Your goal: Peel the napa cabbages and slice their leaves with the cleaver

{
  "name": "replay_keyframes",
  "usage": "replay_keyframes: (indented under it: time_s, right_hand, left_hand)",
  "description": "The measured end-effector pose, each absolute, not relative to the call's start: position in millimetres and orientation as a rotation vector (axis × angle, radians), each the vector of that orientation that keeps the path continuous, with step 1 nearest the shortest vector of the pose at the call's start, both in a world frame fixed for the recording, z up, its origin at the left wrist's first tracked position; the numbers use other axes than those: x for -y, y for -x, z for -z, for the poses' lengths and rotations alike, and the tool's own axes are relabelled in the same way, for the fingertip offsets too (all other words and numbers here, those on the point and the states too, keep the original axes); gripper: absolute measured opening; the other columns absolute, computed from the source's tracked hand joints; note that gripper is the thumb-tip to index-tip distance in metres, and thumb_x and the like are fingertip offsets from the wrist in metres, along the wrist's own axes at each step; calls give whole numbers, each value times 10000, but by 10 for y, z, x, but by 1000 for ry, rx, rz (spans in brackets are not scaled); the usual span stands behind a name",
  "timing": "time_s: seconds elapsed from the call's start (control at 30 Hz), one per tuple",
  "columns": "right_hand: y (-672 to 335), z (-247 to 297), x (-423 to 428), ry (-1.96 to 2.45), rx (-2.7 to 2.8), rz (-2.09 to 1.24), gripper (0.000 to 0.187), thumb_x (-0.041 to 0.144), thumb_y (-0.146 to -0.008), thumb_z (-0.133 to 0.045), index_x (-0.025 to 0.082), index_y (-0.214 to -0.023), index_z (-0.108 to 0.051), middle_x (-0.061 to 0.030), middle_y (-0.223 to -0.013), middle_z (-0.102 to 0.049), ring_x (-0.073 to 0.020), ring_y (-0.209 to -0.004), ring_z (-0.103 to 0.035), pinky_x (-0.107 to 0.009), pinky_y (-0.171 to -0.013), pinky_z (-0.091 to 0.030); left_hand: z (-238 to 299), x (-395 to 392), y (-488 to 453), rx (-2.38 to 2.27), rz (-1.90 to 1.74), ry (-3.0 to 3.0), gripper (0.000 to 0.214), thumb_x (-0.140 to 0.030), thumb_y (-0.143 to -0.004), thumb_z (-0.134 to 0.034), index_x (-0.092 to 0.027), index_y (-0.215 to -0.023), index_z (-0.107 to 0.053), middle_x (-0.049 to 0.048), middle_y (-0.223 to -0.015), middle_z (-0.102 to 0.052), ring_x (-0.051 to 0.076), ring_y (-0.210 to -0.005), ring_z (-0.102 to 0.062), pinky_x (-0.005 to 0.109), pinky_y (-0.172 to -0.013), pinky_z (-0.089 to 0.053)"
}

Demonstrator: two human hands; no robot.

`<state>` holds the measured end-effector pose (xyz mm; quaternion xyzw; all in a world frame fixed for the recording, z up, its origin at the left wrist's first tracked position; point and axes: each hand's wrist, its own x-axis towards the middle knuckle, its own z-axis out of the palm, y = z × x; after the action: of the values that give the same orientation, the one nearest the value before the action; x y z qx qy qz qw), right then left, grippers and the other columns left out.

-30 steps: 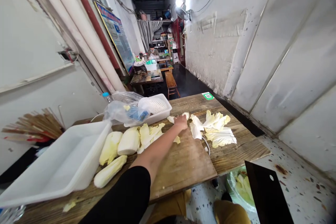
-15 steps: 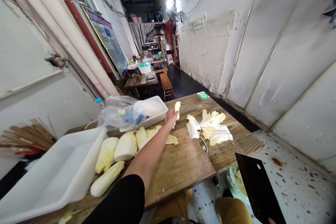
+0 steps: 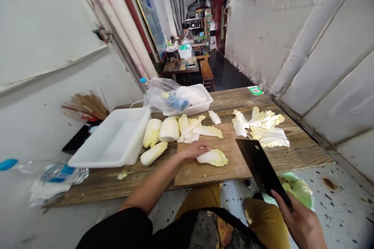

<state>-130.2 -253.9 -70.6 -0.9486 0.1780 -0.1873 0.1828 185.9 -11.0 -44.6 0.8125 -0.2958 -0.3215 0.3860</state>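
Note:
My left hand (image 3: 198, 149) is low over the wooden cutting board (image 3: 187, 171), its fingers curled at the pale end of a napa cabbage leaf (image 3: 214, 158) lying on the board. In my right hand (image 3: 300, 216) is the handle end of a dark cleaver (image 3: 261, 167), its broad blade tilted over the board's right edge. Several more leaves (image 3: 189, 128) lie at the board's back left. Beside them stand two cut cabbage pieces (image 3: 168, 129) and a narrow cabbage heart (image 3: 154, 153). A small white leaf piece (image 3: 214, 117) rests behind the board.
To the left is a deep white tub (image 3: 111, 159); behind, a shallow white tray (image 3: 204, 103) with a plastic bag (image 3: 160, 93). Loose outer leaves (image 3: 265, 124) lie on the table's right. A green lined bin (image 3: 300, 190) stands on the floor. A person (image 3: 186, 35) sits far back.
My left hand has come back from the far side of the board to its near part, where a leaf now lies. The cleaver has risen and moved left towards the board. The view has shifted.

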Motion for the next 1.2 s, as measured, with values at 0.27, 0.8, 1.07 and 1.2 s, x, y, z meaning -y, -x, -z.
replay_keyframes:
  time_s: [0.27,0.8,1.07,1.2]
  right_hand:
    - [268,42,2232,2931,42,344,488,499,-1023,-258,227,-770,-574,-14,-601,-642,-170,-510,-626,-276,-488,-352]
    - [-444,-342,2089,3205,153,-414,371,429,-1018,-380,205,-875,-639,-63,-728,-710,-208,-662,-674,-298,-522,-192]
    - [-519,-285,2091,3188,172,-516,342,402,-1018,-391,204,-907,-646,-67,-766,-721,-229,-702,-691,-304,-533,-192]
    - [-533,-257,2114,3208,204,-497,346,406,-1016,-396,204,-886,-644,-63,-742,-716,-235,-688,-693,-305,-532,-203]
  left_hand:
    - [754,-384,-1233,1002,-734,-2430,369,-411,-946,-533,-110,-1133,-632,161,-1097,-658,281,-1076,-566,470,-987,-415]
    - [1119,-319,-1096,1123,-719,-2235,320,-145,-972,-381,-87,-1097,-669,128,-1055,-674,236,-1019,-540,377,-903,-535]
    - [1126,-318,-1086,1114,-665,-2238,320,-143,-970,-377,-79,-1104,-661,135,-1059,-670,239,-1034,-542,389,-920,-540]
    - [1123,-319,-1082,1092,-649,-2250,303,-144,-972,-387,-94,-1090,-661,123,-1045,-667,233,-1021,-546,377,-905,-544]
